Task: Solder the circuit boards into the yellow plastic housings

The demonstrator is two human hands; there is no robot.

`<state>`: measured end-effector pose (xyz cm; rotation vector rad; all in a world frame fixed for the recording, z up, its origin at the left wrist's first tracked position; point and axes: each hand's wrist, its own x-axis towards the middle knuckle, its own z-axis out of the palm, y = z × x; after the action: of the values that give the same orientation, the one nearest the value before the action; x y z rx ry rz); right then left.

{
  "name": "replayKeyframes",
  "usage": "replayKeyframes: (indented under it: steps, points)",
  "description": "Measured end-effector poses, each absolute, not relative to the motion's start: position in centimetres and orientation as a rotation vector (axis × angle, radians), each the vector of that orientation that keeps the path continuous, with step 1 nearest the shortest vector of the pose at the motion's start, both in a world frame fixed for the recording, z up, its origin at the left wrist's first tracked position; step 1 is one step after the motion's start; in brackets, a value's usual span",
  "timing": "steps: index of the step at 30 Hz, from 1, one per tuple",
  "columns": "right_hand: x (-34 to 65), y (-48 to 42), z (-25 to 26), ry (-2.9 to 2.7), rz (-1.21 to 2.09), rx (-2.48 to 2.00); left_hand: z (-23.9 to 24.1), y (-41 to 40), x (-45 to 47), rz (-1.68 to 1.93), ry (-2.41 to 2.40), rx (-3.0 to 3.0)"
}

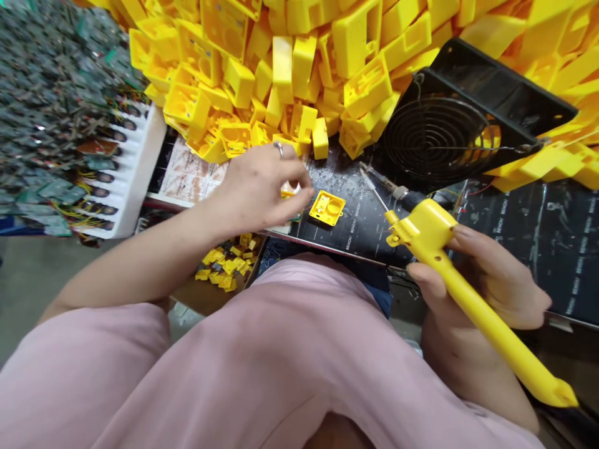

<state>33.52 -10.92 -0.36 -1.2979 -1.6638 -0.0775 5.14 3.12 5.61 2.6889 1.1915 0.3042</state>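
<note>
My right hand (491,274) is wrapped round a yellow soldering gun (472,305). Its thin metal tip points to the upper left, over the dark bench mat. My left hand (266,184), with a ring on one finger, is curled over the bench's front edge, thumb and fingertips close together. A small white and yellow piece (291,189) shows between its fingers, too hidden to name. Just right of those fingertips, a small open yellow plastic housing (327,208) lies on the mat with its inside facing up; a round grille pattern shows in it.
A big heap of yellow plastic cases (281,75) covers the back. A black fan (428,140) with a wire guard stands at the right. Many circuit boards with wires (60,125) rise from a white foam tray (135,168) at left. Below the bench is a box of small yellow parts (227,265).
</note>
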Motion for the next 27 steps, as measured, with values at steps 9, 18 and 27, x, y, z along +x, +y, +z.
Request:
replayKeyframes:
  steps: [9, 18, 27]
  points:
    - [32.0, -10.6, 0.1, -1.662, -0.066, -1.299, 2.6, 0.3, 5.4, 0.112, 1.058, 3.195]
    - [32.6, -10.8, -0.6, -1.773, 0.009, -1.142, 2.0, 1.5, 3.5, 0.365, 0.961, 2.784]
    - [34.1, -11.0, 0.1, -1.500, 0.230, -1.295, 0.7, 1.6, 3.8, 0.571, 0.962, 2.870]
